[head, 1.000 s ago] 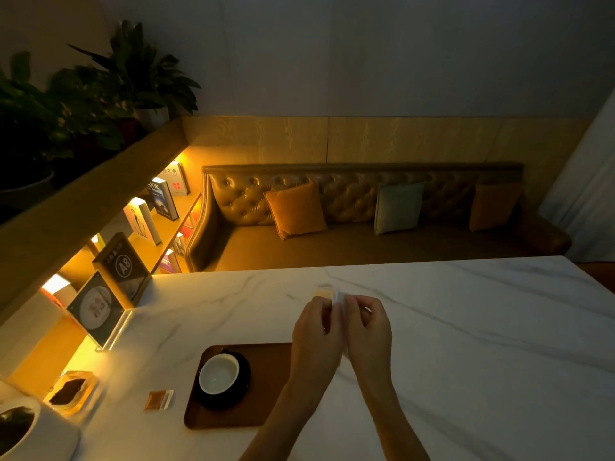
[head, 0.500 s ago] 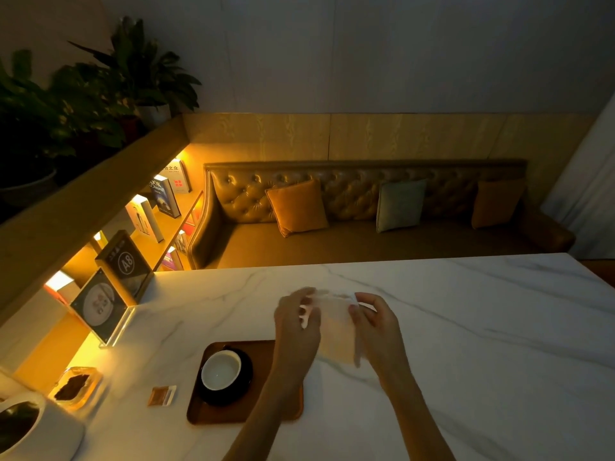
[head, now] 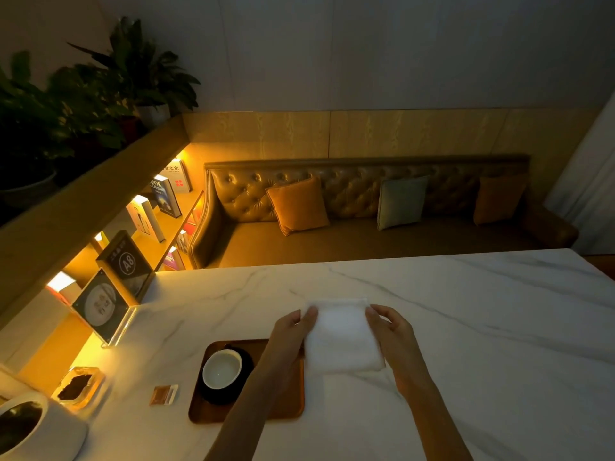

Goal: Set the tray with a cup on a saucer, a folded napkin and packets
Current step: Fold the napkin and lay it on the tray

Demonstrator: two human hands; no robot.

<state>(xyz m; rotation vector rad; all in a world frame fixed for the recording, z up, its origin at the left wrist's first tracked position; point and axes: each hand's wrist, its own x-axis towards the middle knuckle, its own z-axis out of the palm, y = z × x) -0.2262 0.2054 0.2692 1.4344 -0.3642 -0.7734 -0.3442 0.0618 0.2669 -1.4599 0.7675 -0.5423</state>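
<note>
A white napkin point(head: 341, 337) is spread out flat between my hands, just right of the wooden tray point(head: 286, 407). My left hand point(head: 293, 331) pinches its left edge and my right hand point(head: 389, 331) holds its right edge. On the tray's left part stands a white cup point(head: 221, 369) on a dark saucer point(head: 246, 361). A small brown packet point(head: 163, 394) lies on the marble table point(head: 466, 311), left of the tray. My left forearm crosses over the tray.
Two acrylic sign stands point(head: 106, 302) sit at the table's left edge. A clear dish of dark packets point(head: 78, 387) and a white container point(head: 23, 427) are at the near left. Beyond the far edge stands a leather sofa point(head: 366, 211) with cushions.
The napkin was bunched small between my fingertips. My hands have moved apart and it has opened out into a wide flat sheet, lower and nearer the tray.
</note>
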